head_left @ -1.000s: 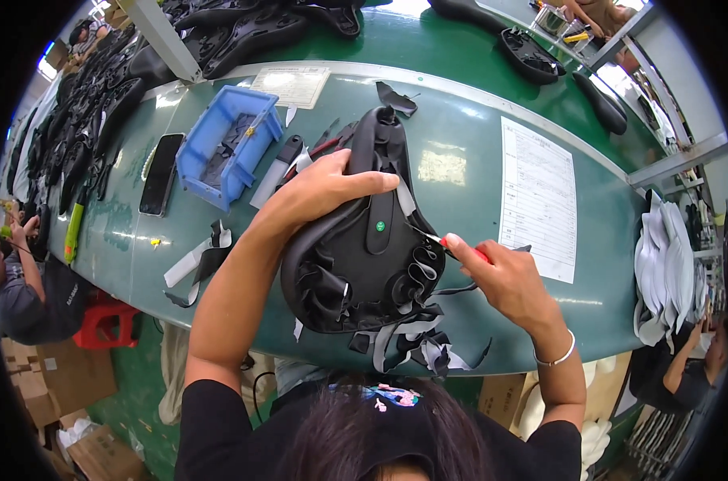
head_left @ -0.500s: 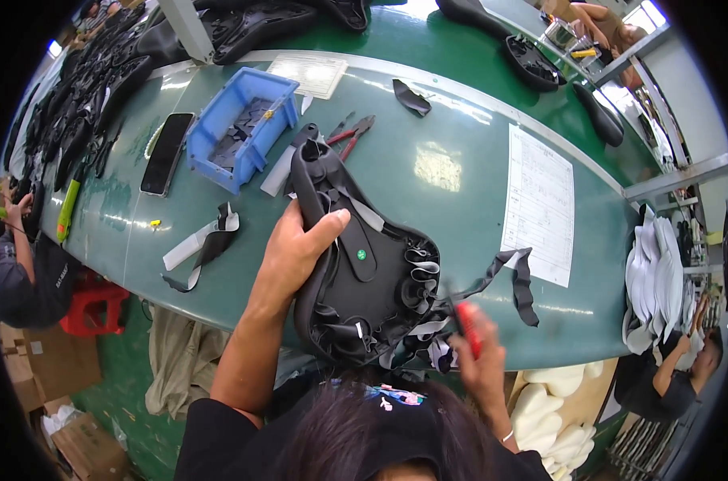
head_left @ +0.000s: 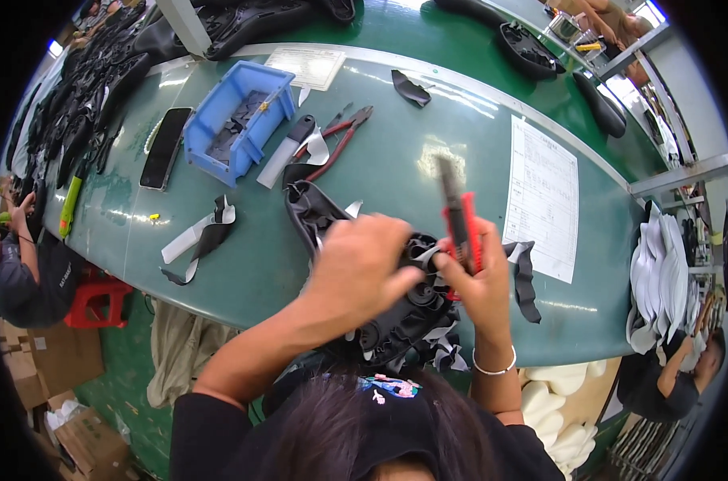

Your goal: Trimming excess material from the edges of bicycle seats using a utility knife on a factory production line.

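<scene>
Both hands are at a black seat (head_left: 392, 330), lying underside up at the near edge of the green table (head_left: 396, 164).
The left hand (head_left: 364, 260) is over its middle, fingers blurred, so I cannot tell whether they pinch anything; the right hand (head_left: 480, 276) curls round a red-handled cutter (head_left: 460, 220), blade pointing away; red-handled pliers (head_left: 338, 154) lie beyond.
</scene>
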### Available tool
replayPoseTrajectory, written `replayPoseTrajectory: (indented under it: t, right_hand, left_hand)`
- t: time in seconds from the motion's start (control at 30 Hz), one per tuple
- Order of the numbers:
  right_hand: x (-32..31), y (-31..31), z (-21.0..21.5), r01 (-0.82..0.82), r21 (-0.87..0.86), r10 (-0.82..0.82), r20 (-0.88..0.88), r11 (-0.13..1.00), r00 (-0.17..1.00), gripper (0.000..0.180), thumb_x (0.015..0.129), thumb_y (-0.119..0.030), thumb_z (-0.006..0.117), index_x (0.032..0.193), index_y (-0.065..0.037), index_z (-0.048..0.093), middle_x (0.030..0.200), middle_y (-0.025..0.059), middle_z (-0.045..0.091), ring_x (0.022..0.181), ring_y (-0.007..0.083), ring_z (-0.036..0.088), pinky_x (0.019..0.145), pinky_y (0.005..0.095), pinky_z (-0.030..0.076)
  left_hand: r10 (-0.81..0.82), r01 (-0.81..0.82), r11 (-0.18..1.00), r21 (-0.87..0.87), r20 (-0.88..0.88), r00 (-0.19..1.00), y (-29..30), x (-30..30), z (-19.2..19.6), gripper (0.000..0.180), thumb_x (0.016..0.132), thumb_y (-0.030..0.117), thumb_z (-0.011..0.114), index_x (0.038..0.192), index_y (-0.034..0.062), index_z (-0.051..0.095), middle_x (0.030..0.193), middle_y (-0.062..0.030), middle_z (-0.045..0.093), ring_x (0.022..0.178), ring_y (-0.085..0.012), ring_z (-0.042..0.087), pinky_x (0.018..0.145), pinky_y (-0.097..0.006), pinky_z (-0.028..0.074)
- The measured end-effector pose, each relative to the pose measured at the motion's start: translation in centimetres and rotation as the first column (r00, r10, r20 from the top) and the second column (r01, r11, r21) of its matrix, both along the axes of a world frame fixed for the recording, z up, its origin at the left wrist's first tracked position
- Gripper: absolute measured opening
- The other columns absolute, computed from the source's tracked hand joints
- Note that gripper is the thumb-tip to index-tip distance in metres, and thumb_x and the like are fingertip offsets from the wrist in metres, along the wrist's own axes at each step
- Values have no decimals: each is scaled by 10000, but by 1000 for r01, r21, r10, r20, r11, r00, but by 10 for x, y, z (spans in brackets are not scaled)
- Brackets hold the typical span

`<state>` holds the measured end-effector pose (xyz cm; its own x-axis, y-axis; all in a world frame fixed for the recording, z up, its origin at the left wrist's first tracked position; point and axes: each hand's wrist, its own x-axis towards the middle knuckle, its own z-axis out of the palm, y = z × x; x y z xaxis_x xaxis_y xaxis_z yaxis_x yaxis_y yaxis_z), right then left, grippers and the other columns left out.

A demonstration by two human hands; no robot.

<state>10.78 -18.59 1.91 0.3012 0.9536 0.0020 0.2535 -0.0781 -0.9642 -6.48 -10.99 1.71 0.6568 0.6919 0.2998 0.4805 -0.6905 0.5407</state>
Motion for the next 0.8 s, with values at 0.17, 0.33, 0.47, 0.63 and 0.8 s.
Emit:
replayPoseTrajectory:
  t: [0.17,0.33,0.47,0.63,0.8]
  right_hand:
    - [23,-22,-3,-137,155,67,391,978,918,488,813,-77,671,1266,-61,490,872,124,662,777,227,676,663,291,513]
    - [40,-37,21,-347,-134,294,836,928,464,566,774,-139,699,1303,-249,531,662,33,543,475,178,515,419,309,402]
    - [28,-48,31,-313,-279,396,815,908,423,596,773,-114,692,1332,-187,500,642,68,516,512,232,506,455,344,378]
    - [0,-110,5,-60,-200,193,759,978,622,582,818,-144,663,1363,-175,463,626,64,500,462,237,508,429,349,405]
    - [-30,-123,1,86,-198,71,671,976,739,575,839,-122,634,1375,-155,429,782,137,644,589,318,601,486,395,444]
  left_hand:
    - [-249,246,967,-66,-40,968,6,12,-13,191,748,189,687,727,62,547,677,-55,558,743,-243,515,691,-378,385]
    - [-269,267,944,-196,16,963,7,11,-7,250,762,235,659,622,50,567,608,-85,530,714,-247,480,680,-367,348]
    - [-310,356,870,-342,182,933,17,3,-5,242,767,212,631,646,11,571,627,-113,529,703,-242,490,647,-368,368]
    - [351,331,408,-851,481,803,15,-3,9,211,807,195,586,726,13,657,668,-11,595,603,-66,457,542,-242,369]
    - [497,835,145,-531,769,402,20,-8,-1,156,781,164,575,709,36,525,684,-91,571,599,-87,453,523,-208,340]
